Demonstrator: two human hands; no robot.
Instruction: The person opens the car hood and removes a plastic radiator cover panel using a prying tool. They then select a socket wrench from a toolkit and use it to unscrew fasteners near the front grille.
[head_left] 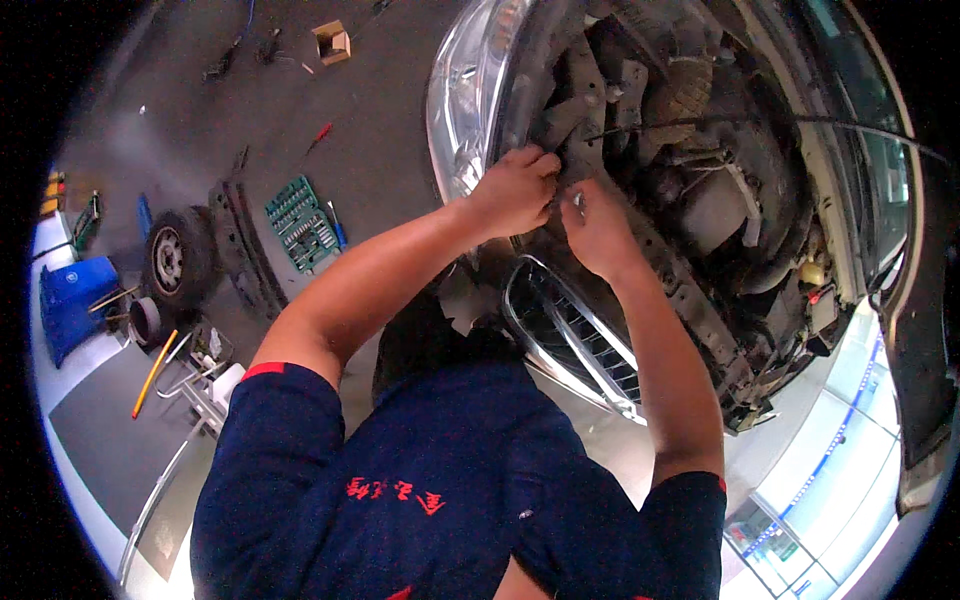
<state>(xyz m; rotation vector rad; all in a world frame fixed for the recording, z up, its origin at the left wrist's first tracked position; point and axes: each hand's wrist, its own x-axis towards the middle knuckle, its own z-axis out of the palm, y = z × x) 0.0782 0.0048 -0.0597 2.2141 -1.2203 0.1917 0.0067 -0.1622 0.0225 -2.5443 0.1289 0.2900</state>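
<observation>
Both of my hands are at the front of a car with its engine bay (690,130) exposed, close behind the clear headlight (455,95). My left hand (517,192) is closed, its fingers curled at the headlight's inner edge; whatever they hold is hidden. Just to its right, my right hand (600,232) is closed in a pinch near the dark front crossmember (670,260). A small pale spot shows at its fingertips, too small to name. Below the hands is the chrome-edged grille (575,325).
A raised hood (915,380) borders the right side, with a thin dark rod (760,119) crossing the bay. On the floor at left lie a green socket set (303,225), a wheel (175,258), a red-handled tool (321,133) and an open cardboard box (332,43). A blue bin (75,300) stands far left.
</observation>
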